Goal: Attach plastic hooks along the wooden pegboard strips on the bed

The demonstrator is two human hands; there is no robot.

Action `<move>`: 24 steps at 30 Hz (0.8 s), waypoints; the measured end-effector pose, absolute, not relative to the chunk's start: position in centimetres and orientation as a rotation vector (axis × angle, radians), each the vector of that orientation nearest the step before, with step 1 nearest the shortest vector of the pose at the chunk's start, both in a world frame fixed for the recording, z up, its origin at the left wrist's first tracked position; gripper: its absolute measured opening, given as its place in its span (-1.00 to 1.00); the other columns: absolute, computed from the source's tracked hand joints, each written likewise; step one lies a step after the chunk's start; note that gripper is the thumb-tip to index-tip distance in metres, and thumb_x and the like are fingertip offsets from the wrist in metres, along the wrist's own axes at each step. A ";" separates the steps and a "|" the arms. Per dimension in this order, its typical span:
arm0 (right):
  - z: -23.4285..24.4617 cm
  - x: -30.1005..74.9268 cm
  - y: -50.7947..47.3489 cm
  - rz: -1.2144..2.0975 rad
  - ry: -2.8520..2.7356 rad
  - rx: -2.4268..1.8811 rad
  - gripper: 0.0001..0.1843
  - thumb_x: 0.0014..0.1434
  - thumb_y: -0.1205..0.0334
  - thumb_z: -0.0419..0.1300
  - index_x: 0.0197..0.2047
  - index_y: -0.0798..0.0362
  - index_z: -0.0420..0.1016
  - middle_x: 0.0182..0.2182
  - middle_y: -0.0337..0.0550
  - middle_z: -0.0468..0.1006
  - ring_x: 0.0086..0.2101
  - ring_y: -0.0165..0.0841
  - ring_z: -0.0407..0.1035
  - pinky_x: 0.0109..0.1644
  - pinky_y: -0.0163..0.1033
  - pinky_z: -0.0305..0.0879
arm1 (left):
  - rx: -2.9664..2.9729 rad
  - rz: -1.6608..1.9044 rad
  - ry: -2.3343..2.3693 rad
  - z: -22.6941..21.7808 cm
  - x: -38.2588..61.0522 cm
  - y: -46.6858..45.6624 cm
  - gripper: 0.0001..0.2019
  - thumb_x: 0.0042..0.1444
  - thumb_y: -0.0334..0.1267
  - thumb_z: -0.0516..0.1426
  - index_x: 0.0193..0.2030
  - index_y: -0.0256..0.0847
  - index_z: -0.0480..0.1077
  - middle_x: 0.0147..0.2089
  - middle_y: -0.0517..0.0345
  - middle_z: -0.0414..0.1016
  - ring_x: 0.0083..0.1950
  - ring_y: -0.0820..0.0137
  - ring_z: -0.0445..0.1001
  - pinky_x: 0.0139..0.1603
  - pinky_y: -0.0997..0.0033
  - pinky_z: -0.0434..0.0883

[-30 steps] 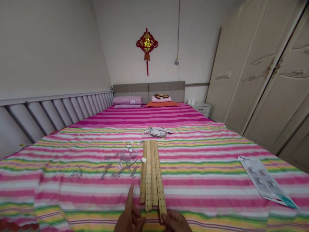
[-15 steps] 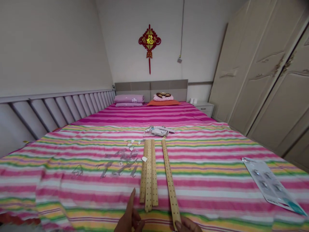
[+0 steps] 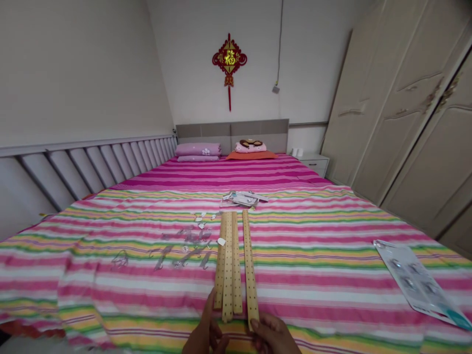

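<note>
Between the thumb and fingers of my right hand (image 3: 272, 335) is the near end of a wooden strip with rows of small holes (image 3: 250, 265). Just left of it, several like strips lie side by side as a bundle (image 3: 228, 268), the middle one on top. My left hand (image 3: 207, 327) is beside the bundle's near left corner, index finger stretched out and the other fingers loosely curled with nothing in them. A small white tag (image 3: 221, 241) rests on the bundle. Clear plastic pieces and metal hooks (image 3: 180, 236) are scattered to the left, too small to make out singly.
Flat packages (image 3: 241, 198) are piled beyond the strips. At right lies a blister card (image 3: 416, 282) with round shiny pieces. All rest on a striped bedspread (image 3: 313, 275). A slatted rail (image 3: 92, 167) borders the left side; a wardrobe (image 3: 413, 113) stands at right.
My right hand has moved the single strip leftward and slightly away from me, closer to the bundle and straighter beside it. My left hand has shifted slightly right, up to the bundle.
</note>
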State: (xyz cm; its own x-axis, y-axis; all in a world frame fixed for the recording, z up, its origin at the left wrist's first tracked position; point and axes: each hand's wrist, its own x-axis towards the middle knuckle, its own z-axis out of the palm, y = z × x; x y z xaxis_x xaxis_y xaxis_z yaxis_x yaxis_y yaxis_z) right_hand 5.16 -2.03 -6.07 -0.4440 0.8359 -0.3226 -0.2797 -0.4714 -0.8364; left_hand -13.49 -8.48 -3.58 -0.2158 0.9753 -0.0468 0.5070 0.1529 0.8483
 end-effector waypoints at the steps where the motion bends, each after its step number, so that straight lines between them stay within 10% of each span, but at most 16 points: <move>1: -6.0 4.8 -1.9 1.988 -0.934 -0.974 -0.53 -0.31 -0.09 0.43 -0.55 0.16 0.47 -0.77 -0.31 0.35 -0.74 -0.58 0.14 -0.68 -0.47 -0.06 | 1.399 0.958 1.819 -3.6 -13.5 -8.5 -0.12 -0.05 -0.13 0.10 0.37 -0.24 -0.24 -0.51 0.31 0.38 -0.55 0.45 0.35 -0.45 0.45 0.27; 10: -6.1 2.5 -2.7 1.975 -0.787 -0.933 -0.45 -0.33 0.05 0.49 -0.24 0.12 0.53 -0.49 -0.17 0.59 -0.58 -0.46 0.39 -0.62 -0.48 0.08 | 1.149 1.066 1.699 -3.7 -12.1 -8.3 -0.08 0.00 -0.07 0.10 0.37 -0.25 -0.37 -0.29 0.12 0.57 -0.49 0.40 0.51 -0.39 0.43 0.39; 16: -4.7 1.7 -3.0 2.044 -0.564 -1.002 -0.51 -0.32 0.05 0.48 -0.33 0.15 0.53 -0.45 -0.11 0.62 -0.51 -0.38 0.48 -0.50 -0.39 0.27 | 0.829 1.403 1.328 -5.0 -10.3 -7.7 0.09 -0.11 0.07 0.20 0.38 -0.30 -0.40 -0.02 -0.18 0.52 -0.07 0.21 0.54 -0.07 0.31 0.45; 24: -5.9 -0.6 -2.6 1.867 -0.302 -1.114 -0.62 -0.42 0.22 0.49 -0.53 0.11 0.43 -0.66 -0.23 0.53 -0.58 -0.42 0.42 -0.53 -0.39 0.31 | 0.717 1.413 1.354 -5.3 -10.0 -8.4 -0.01 -0.23 0.11 0.27 0.33 -0.22 0.00 -0.29 -0.02 0.61 -0.24 0.24 0.58 -0.20 0.36 0.47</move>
